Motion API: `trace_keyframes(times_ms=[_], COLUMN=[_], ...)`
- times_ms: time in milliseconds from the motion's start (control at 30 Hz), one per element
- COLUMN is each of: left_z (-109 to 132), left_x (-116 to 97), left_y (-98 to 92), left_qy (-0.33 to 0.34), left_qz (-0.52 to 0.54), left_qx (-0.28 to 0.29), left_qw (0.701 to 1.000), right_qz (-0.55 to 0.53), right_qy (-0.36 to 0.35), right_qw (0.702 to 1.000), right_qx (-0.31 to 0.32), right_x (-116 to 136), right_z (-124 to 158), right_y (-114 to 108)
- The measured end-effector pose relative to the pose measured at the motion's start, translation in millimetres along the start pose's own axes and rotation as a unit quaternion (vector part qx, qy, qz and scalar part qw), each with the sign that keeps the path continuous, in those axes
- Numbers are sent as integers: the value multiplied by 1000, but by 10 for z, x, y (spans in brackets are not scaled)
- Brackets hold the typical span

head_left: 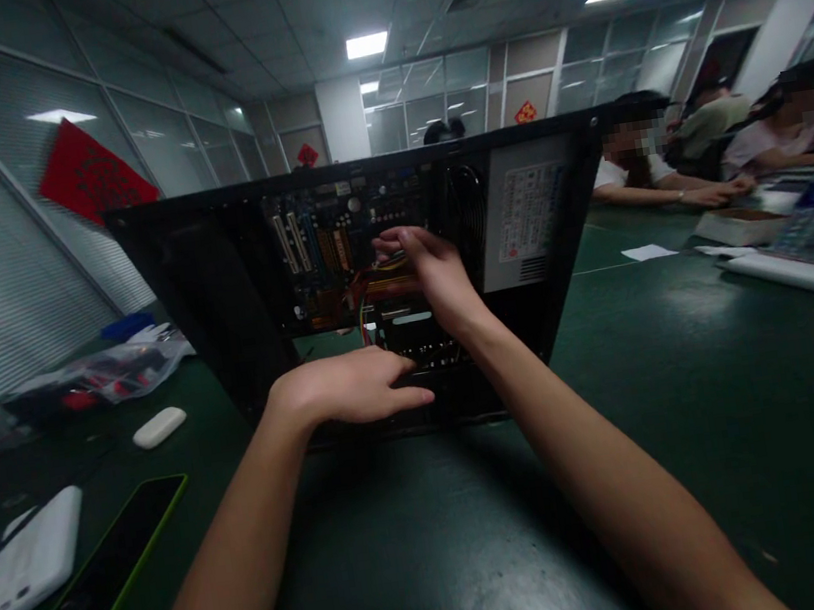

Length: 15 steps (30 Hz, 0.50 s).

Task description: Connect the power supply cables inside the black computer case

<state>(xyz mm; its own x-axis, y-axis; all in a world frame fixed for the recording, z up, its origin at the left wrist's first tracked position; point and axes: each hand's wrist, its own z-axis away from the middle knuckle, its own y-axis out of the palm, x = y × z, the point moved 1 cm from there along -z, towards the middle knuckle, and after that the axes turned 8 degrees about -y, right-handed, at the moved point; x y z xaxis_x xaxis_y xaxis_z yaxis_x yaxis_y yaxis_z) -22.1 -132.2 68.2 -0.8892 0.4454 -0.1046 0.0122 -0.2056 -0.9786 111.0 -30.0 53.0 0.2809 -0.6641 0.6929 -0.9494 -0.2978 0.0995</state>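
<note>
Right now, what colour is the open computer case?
The computer case is black, seen in the head view.

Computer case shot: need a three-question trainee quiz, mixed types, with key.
1. Multiple choice: in the picture, which of these is nearest the right hand?
A) the water bottle
B) the coloured wires inside the computer case
C) the red wall decoration at the far left

2. True or false: the green-edged phone lies to the left of the left hand.

3. Fill in the number: on the circuit board in the case, ____ long white slots stand side by side.

Key
1: B
2: True
3: two
</note>
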Motion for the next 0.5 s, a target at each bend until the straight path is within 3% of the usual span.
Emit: trace_keyframes(times_ms=[100,233,500], left_z=[111,279,745], left_x=[-110,-249,-342], left_y=[-14,-55,-268], left_qy=[-1,17,73], left_qz=[-1,-1,58], left_qx=[14,-14,-54], left_qw=[1000,1000,994], right_qz=[-41,-69,-18], right_qy=[3,26,103], right_qw=[999,997,993], right_qx=[-2,19,58], right_x=[93,149,149], right_z=[11,35,84], right_y=[3,18,70])
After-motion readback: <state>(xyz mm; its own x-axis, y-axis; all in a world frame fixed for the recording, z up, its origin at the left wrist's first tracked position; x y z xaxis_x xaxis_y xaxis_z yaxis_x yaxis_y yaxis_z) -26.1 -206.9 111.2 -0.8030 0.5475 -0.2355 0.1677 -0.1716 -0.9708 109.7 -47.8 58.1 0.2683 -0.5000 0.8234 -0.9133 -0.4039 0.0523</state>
